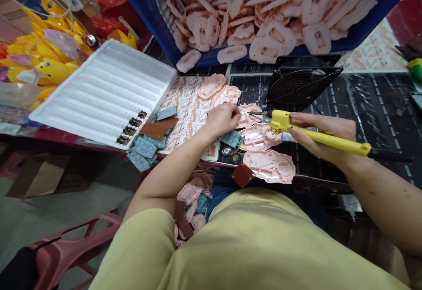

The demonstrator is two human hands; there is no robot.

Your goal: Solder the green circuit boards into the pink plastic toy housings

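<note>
Yellow soldering iron (pixel 349 145): long axis runs nearly level across the view, tip pointing left and slightly forward, just beside the pink plastic shell (pixel 250 116); your right hand (pixel 321 133) is closed around the handle, tip projecting past the fingers; your left hand (pixel 222 120) curls beside that shell, grip unclear; green circuit board (pixel 232 139) lies just below it.
</note>
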